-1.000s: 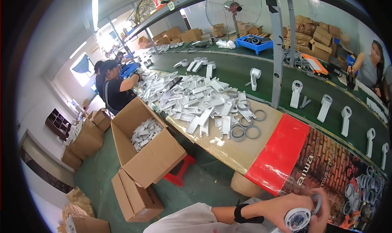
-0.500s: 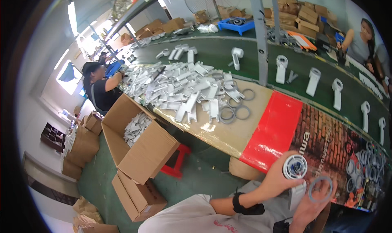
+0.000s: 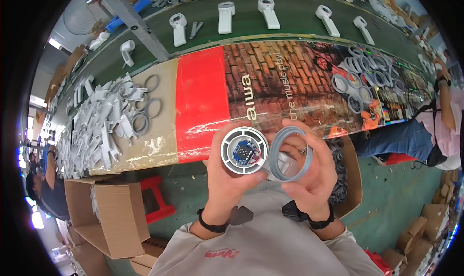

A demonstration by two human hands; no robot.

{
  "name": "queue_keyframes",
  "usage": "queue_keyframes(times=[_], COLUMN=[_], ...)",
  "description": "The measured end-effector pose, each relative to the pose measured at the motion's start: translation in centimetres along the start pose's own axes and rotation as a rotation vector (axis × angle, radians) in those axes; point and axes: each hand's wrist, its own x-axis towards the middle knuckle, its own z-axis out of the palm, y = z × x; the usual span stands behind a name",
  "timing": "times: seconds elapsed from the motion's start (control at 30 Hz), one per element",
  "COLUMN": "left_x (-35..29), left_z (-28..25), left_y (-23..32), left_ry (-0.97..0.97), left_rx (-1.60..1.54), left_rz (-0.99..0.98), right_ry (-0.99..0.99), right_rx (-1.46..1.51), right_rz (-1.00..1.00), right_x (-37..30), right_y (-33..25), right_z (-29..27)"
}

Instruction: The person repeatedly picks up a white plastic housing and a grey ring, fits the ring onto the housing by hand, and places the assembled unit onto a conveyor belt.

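Observation:
My left hand [image 3: 218, 186] is closed around a white handheld-fan-like housing [image 3: 232, 139]. Its round head faces up, showing a spoked rim and a small blue circuit board [image 3: 244, 152] with wires inside. The handle extends to the right, partly hidden behind the ring and fingers. Just right of that head, my right hand [image 3: 320, 172] grips a grey plastic ring [image 3: 275, 161] by its edge, tilted on its side. Ring and head are very close; whether they touch I cannot tell.
Beyond the bench [image 3: 203, 97], several white housings [image 3: 269, 15] lie on a green conveyor [image 3: 295, 22]. White parts [image 3: 104, 121] are piled left, grey rings [image 3: 367, 73] right. A cardboard box [image 3: 108, 218] and red stool [image 3: 157, 198] stand lower left. Another person [image 3: 411, 133] is at right.
The view has swung to the right, bringing the hands to the middle. The ring has turned more edge-on beside the housing's head. Each hand keeps its hold.

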Motion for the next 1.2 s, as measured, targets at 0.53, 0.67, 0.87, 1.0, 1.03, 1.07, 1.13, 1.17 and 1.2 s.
queue_keyframes(times=[0.53,0.67,0.87,1.0,1.03,1.07,1.13,1.17,1.2], left_x=[-0.8,-0.6,-0.6,-0.7,-0.7,-0.7,-0.6,-0.5,-0.4], left_z=[1.1,0.9,1.3,1.0,1.0,1.1,1.4,1.7,1.9], left_y=[-0.7,-0.9,-0.5,-0.8,-0.7,-0.5,0.0,0.5,0.7], left_ry=[0.037,0.041,0.040,0.009,0.009,0.018,0.030,0.073,0.115], left_rx=[0.028,0.014,-0.001,0.050,0.050,0.163,0.278,0.656,1.033], left_rz=[0.015,0.012,0.012,0.008,0.008,0.058,0.107,0.329,0.551], right_ry=[0.028,0.015,-0.001,0.037,0.016,-0.004,-0.050,-0.097,-0.098], right_rx=[-0.326,-0.323,-0.295,-0.263,-0.282,-0.300,-0.421,-0.540,-0.536], right_rz=[-0.102,-0.094,-0.152,-0.153,-0.144,-0.134,-0.139,-0.144,-0.145], right_x=[-1.1,-1.1,-0.9,-1.1,-0.9,-0.8,-0.3,0.0,0.4], right_y=[-0.9,-0.9,-0.3,-0.2,-0.4,-0.6,-1.2,-1.5,-1.9], right_z=[-0.4,-0.5,-0.6,-0.5,-0.5,-0.4,-0.3,-0.1,0.1])
